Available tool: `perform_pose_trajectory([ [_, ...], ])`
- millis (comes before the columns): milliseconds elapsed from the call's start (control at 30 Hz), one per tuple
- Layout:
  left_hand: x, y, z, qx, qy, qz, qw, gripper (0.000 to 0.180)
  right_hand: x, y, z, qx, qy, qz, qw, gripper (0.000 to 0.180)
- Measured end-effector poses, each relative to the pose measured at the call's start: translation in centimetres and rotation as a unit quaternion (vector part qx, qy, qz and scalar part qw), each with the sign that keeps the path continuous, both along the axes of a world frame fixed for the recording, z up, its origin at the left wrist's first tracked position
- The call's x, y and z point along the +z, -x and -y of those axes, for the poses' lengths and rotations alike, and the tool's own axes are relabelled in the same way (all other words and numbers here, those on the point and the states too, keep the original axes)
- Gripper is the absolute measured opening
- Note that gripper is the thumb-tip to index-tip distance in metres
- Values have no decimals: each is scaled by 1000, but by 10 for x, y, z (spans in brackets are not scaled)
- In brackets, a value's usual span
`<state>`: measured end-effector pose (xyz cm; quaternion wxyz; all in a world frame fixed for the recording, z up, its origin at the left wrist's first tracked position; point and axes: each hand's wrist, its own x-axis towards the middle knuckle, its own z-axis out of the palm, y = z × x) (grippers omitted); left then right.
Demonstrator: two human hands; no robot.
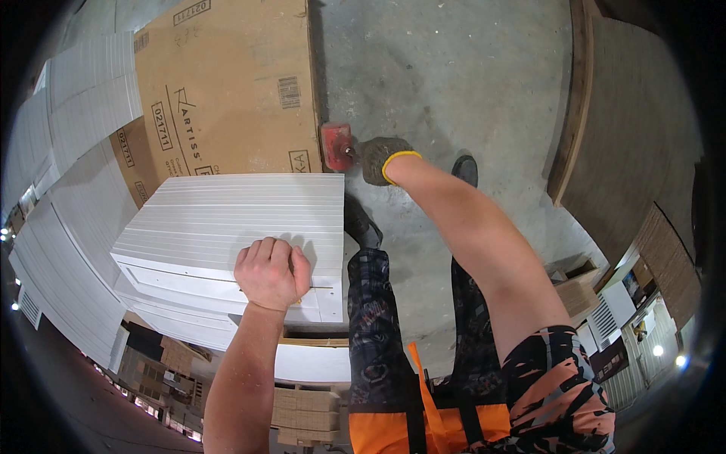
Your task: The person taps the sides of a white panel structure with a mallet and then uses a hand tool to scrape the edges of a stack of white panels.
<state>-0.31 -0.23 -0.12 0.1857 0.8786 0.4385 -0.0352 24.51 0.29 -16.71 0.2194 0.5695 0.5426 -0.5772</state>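
My left hand [271, 272] is bare and closed, knuckles up, resting at the near edge of a white grooved panel [249, 204] on top of a stack. What its curled fingers hold, if anything, is hidden; a small yellow bit shows beside the wrist. My right hand [384, 160], in a dark work glove with a yellow cuff, is wrapped round a tool with a red block-shaped head [336, 147], slightly blurred. The red head is beside the right edge of a big flat cardboard box [234, 83], just past the panel's far right corner.
More white grooved panels [68, 234] stand in stacks to the left. At the right, a wooden-edged board [578, 106] lies along the grey concrete floor [454, 68]. My shoes [466, 171] are on the floor between. A cardboard carton [575, 291] stands at the lower right.
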Motion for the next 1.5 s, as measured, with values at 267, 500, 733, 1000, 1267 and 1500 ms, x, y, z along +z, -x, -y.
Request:
perform_pose_trajectory([
  [267, 3, -2, 2, 2, 17, -4, 1000, 10, -11, -2, 15, -46, -20, -16, 999, 45],
  [500, 2, 0, 0, 0, 11, 0, 1000, 10, 4, -1, -2, -9, 7, -12, 1000, 40],
  [733, 3, -1, 2, 1, 17, 1, 1000, 11, 7, -6, -4, 30, 18, -17, 999, 42],
  [1000, 3, 1, 0, -1, 19, -6, 1000, 9, 20, -6, -7, 2, 3, -9, 1000, 43],
  [1267, 3, 1, 2, -3, 23, -5, 1000, 10, 8, -1, 10, -20, -1, -7, 1000, 49],
  [1500, 1, 1, 1, -2, 10, 1, 1000, 10, 10, -10, 6, 5, 6, -17, 1000, 52],
])
